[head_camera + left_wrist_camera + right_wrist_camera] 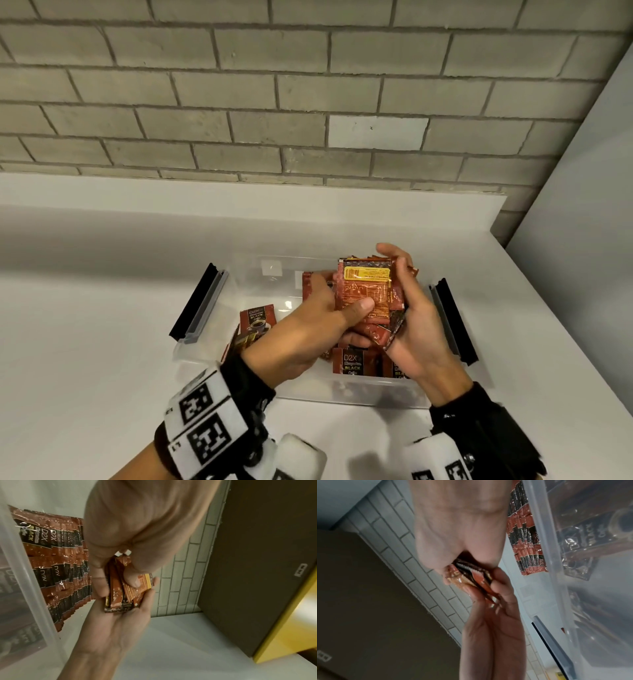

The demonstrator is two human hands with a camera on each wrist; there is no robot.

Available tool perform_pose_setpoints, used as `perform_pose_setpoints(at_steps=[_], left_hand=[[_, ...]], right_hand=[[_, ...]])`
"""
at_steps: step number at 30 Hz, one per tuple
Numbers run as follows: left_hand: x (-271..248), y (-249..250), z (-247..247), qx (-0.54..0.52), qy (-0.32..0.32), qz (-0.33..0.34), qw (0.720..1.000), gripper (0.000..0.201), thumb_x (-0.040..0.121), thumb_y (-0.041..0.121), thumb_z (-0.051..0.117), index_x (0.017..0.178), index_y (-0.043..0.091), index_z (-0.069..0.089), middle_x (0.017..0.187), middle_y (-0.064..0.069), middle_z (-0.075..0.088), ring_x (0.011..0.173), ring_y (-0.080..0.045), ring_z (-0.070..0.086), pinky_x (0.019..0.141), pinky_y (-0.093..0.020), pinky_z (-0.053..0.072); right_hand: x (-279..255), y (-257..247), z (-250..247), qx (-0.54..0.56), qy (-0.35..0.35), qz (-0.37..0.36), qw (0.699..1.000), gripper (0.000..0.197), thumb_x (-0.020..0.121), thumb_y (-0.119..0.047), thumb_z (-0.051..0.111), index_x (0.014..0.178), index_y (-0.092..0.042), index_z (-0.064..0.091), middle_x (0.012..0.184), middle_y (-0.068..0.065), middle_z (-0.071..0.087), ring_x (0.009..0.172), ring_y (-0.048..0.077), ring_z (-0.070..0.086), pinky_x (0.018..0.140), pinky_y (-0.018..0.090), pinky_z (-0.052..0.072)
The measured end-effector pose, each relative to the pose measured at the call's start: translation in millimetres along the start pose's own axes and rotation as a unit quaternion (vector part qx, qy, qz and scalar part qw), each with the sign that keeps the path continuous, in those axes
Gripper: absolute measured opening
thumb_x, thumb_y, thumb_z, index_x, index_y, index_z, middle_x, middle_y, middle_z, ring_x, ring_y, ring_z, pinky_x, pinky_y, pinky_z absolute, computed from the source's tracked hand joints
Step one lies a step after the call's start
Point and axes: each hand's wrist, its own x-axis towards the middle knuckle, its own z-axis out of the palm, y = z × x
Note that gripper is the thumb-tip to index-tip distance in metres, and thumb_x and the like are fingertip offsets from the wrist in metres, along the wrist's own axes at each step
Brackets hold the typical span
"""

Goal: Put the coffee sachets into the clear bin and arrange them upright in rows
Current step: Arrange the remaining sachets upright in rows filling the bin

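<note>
Over the clear bin (pixel 363 390) both hands hold one stack of red-brown coffee sachets (pixel 368 291), its printed back facing me. My left hand (pixel 329 308) grips the stack from the left, thumb pressed on its front. My right hand (pixel 416 308) cups it from the right and below. The left wrist view shows the stack (pixel 123 592) edge-on between both hands. Inside the bin, a sachet (pixel 257 318) stands at the left, and more sachets (pixel 349 363) stand along the near wall. A row of upright sachets (pixel 56 561) shows behind the bin wall (pixel 25 588).
The bin sits on a white counter (pixel 102 325) against a grey brick wall (pixel 239 102). Black latches (pixel 198 301) stick out from both of the bin's ends. A grey panel (pixel 582 205) closes off the right side. A dark cabinet with a yellow edge (pixel 257 574) stands nearby.
</note>
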Motion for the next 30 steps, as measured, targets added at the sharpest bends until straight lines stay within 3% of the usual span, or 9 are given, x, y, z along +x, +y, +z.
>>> perform_pose_setpoints(at_steps=[3,5,8,11,15,21,25,28,30], left_hand=[[3,-6,-1,0.176,-0.002,0.029,0.984,0.081,0.095,0.025,0.056,0.148,0.036,-0.004,0.141,-0.004,0.042,0.123,-0.021,0.051,0.1,-0.042,0.048],[7,-8,-2,0.261,0.036,0.079,0.961,0.094,0.092,0.026,0.061,0.145,0.049,-0.013,0.142,0.0,0.028,0.135,-0.025,0.034,0.109,-0.05,0.038],[9,-8,-3,0.375,0.091,0.167,0.907,0.077,0.092,0.029,0.06,0.148,0.044,0.009,0.126,0.006,0.023,0.122,-0.008,0.021,0.112,-0.037,0.032],[7,-13,-2,0.434,0.127,0.218,0.865,0.057,0.092,0.039,0.056,0.144,0.032,0.034,0.116,0.007,0.024,0.112,-0.005,0.02,0.105,-0.023,0.028],[9,-21,2,0.414,0.151,0.232,0.868,0.054,0.088,0.042,0.06,0.136,0.02,0.046,0.113,0.006,0.027,0.111,-0.003,0.022,0.091,-0.008,0.023],[6,-31,7,0.396,0.187,0.273,0.857,0.056,0.085,0.043,0.064,0.133,0.02,0.05,0.112,0.01,0.031,0.112,-0.001,0.031,0.087,0.003,0.025],[4,-35,11,0.374,0.219,0.258,0.864,0.058,0.084,0.055,0.058,0.131,0.02,0.05,0.111,0.01,0.038,0.109,-0.004,0.04,0.091,-0.008,0.034],[7,-31,8,0.307,0.237,0.234,0.891,0.05,0.084,0.052,0.061,0.118,0.018,0.049,0.107,0.009,0.044,0.093,0.001,0.048,0.078,-0.002,0.039],[9,-27,6,0.259,0.241,0.221,0.909,0.046,0.082,0.051,0.063,0.111,0.02,0.045,0.107,0.004,0.051,0.092,-0.004,0.055,0.073,-0.007,0.046]], right_hand=[[4,6,-3,-0.014,0.065,0.039,0.997,0.041,0.095,-0.047,0.035,0.1,-0.017,0.062,0.095,0.015,0.071,0.08,0.026,0.071,0.06,0.033,0.058],[5,7,-5,-0.01,0.076,0.065,0.995,0.046,0.093,-0.052,0.036,0.102,-0.015,0.062,0.091,0.014,0.072,0.077,0.026,0.072,0.058,0.033,0.058],[5,6,-3,-0.008,0.057,0.109,0.992,0.063,0.09,-0.061,0.034,0.109,-0.01,0.067,0.101,0.018,0.071,0.085,0.028,0.071,0.069,0.039,0.06],[7,8,-3,0.026,0.068,0.101,0.992,0.066,0.085,-0.064,0.041,0.114,-0.01,0.064,0.107,0.018,0.068,0.092,0.029,0.068,0.075,0.039,0.057],[11,12,-5,0.066,0.108,0.077,0.989,0.053,0.083,-0.062,0.05,0.117,-0.023,0.058,0.098,0.015,0.066,0.085,0.027,0.064,0.065,0.034,0.057],[16,9,-6,0.082,0.12,0.065,0.987,0.052,0.085,-0.065,0.046,0.104,-0.021,0.063,0.081,0.01,0.065,0.072,0.023,0.064,0.061,0.032,0.055],[14,7,-2,0.077,0.087,0.015,0.993,0.053,0.076,-0.063,0.057,0.106,-0.021,0.062,0.104,0.019,0.065,0.086,0.027,0.064,0.079,0.04,0.053],[10,9,3,0.065,0.029,0.0,0.998,0.052,0.07,-0.044,0.075,0.115,-0.021,0.06,0.12,0.024,0.061,0.1,0.031,0.063,0.084,0.042,0.053],[7,10,7,0.053,0.005,0.02,0.998,0.03,0.081,-0.029,0.066,0.11,-0.022,0.066,0.116,0.021,0.066,0.101,0.029,0.066,0.081,0.037,0.057]])
